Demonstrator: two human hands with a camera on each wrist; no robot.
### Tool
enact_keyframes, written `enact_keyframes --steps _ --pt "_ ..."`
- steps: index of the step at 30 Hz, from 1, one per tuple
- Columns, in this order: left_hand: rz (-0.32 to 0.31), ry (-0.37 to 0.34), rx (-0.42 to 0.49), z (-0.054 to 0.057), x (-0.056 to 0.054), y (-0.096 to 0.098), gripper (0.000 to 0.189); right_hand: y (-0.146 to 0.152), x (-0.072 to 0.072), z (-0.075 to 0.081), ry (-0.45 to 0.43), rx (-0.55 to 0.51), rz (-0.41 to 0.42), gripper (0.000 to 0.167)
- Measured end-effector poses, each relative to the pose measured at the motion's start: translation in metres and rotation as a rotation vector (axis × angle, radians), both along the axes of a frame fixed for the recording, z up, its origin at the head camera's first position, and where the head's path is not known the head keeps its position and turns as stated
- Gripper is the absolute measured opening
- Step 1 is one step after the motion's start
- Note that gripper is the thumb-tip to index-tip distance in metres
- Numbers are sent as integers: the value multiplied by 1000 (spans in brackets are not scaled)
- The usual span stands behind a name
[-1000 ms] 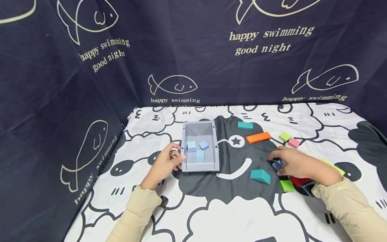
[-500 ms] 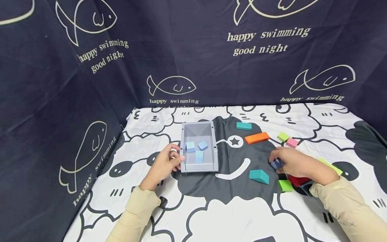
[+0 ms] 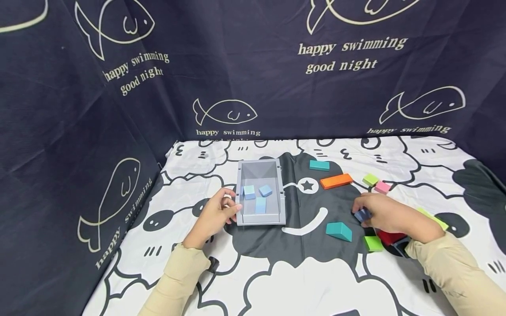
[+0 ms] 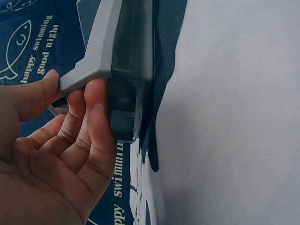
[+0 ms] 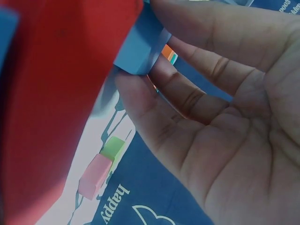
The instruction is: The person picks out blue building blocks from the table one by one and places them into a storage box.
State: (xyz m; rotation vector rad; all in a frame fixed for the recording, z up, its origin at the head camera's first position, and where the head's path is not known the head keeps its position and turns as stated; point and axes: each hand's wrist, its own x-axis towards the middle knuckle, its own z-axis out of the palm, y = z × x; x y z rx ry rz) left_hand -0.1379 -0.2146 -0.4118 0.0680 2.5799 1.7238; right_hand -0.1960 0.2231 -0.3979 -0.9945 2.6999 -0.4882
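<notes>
Tray (image 3: 261, 218) sits left of centre, three blocks (image 3: 258, 196) inside; loose blocks (image 3: 337, 180) scatter right of it, wedge (image 3: 339, 231) nearer, cloth-covered table (image 3: 300, 272) under everything.

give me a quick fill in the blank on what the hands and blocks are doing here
1. The left hand holds the rim of the grey ____.
2. Inside the tray lie ____ light blue blocks.
3. The right hand pinches a dark ____ block.
4. The long flat block behind the star is ____.

Missing words: tray; three; blue; orange
</notes>
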Motion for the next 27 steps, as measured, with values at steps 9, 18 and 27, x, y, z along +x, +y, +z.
enact_keyframes --steps 9,18,27 --pt "-3 -3 2 2 0 0 30 -2 1 3 10 -7 -22 31" --pt "1 -7 -2 2 0 0 31 -4 1 7 56 -31 -31 28" --pt "-8 5 -6 0 -1 0 31 -6 4 10 210 -84 -49 29"
